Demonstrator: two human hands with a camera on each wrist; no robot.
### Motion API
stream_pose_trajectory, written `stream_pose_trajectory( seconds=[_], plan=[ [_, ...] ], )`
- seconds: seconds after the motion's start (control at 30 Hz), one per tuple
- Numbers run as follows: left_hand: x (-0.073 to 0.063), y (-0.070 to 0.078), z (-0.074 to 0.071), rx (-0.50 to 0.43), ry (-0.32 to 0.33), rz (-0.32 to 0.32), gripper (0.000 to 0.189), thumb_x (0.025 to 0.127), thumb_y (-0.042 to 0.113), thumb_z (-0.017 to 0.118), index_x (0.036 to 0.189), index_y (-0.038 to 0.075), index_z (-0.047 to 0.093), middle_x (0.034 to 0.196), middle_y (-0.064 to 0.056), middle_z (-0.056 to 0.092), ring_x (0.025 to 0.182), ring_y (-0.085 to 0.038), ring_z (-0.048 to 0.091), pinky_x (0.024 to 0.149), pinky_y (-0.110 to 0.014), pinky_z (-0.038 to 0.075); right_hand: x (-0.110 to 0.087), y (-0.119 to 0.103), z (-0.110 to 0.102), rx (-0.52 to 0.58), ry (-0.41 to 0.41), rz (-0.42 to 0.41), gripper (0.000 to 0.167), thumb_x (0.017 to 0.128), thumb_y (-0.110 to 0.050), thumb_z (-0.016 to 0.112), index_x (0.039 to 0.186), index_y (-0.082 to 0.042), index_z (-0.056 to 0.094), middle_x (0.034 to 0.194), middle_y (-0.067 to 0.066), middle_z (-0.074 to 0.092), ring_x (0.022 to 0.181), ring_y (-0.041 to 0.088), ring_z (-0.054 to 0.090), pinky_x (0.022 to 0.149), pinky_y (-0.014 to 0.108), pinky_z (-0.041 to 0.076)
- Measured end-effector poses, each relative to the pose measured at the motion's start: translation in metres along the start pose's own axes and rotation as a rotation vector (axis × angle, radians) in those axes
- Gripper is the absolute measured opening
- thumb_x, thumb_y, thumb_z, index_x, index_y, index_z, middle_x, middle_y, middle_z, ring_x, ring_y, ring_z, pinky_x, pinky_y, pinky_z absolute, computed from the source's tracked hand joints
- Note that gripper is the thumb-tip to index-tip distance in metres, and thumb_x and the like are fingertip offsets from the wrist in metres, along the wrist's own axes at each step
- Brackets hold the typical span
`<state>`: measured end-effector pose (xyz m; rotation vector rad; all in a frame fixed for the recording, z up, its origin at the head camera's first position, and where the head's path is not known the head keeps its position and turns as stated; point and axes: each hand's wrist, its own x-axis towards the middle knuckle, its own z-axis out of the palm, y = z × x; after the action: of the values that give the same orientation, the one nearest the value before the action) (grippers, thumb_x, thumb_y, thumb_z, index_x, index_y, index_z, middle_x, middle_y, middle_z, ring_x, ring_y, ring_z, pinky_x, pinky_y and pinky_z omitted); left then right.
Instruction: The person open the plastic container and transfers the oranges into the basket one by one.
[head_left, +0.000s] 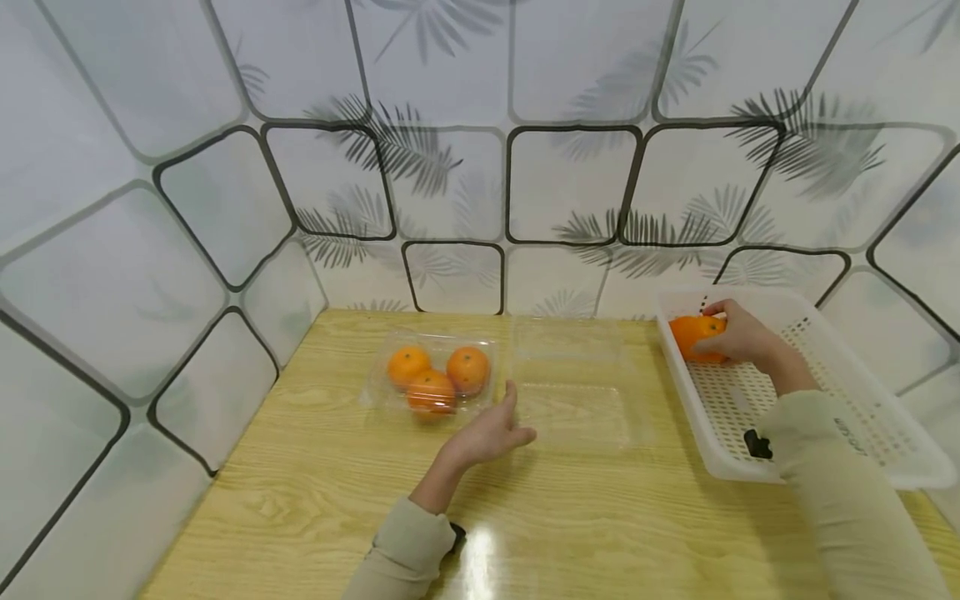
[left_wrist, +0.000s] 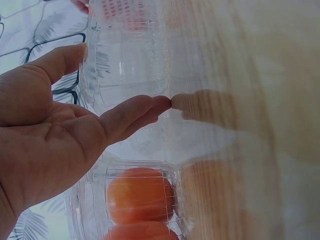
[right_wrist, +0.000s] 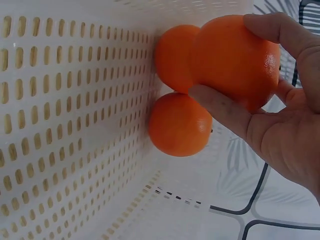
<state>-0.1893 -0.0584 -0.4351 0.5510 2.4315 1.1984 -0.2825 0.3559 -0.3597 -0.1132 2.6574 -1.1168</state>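
Observation:
In the basket's far left corner, my right hand grips an orange between thumb and fingers. Two more oranges lie below it against the basket wall; the nearer orange shows almost whole. My left hand is between two clear plastic clamshell boxes, its fingers extended and fingertips at the table. To its left, one clamshell box contains three oranges, among them a front orange. On its right lies the other clamshell box, lid raised, with no fruit inside.
The white perforated basket stands on the right of the wood-grain table. Patterned walls rise behind the table and along its sides. Small black devices sit at both wrists.

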Motion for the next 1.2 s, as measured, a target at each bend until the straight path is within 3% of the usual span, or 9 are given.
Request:
stream_pose_trajectory(
  seconds=[0.87,1.2],
  plan=[
    [0.000,0.002,0.000,-0.014,0.002,0.005,0.096,0.098,0.022,0.062,0.155,-0.003,-0.011,0.057,0.005,0.041,0.047,-0.009,0.033,0.047,-0.026,0.033,0.010,0.024,0.014,-0.008,-0.102,0.041,0.082,0.087,-0.018,0.072,0.141,0.011,0.017,0.133,0.039,0.030,0.107,0.044,0.053,0.077,0.049,0.057],
    [0.000,0.000,0.001,-0.016,-0.002,0.013,0.096,0.098,0.021,0.062,0.155,-0.004,-0.012,0.055,0.006,0.039,0.045,-0.008,0.031,0.044,-0.023,0.031,0.011,0.032,0.016,0.014,-0.121,0.072,0.086,0.084,-0.015,0.073,0.137,0.014,0.014,0.135,0.040,0.021,0.113,0.049,0.044,0.076,0.047,0.057]
  ],
)
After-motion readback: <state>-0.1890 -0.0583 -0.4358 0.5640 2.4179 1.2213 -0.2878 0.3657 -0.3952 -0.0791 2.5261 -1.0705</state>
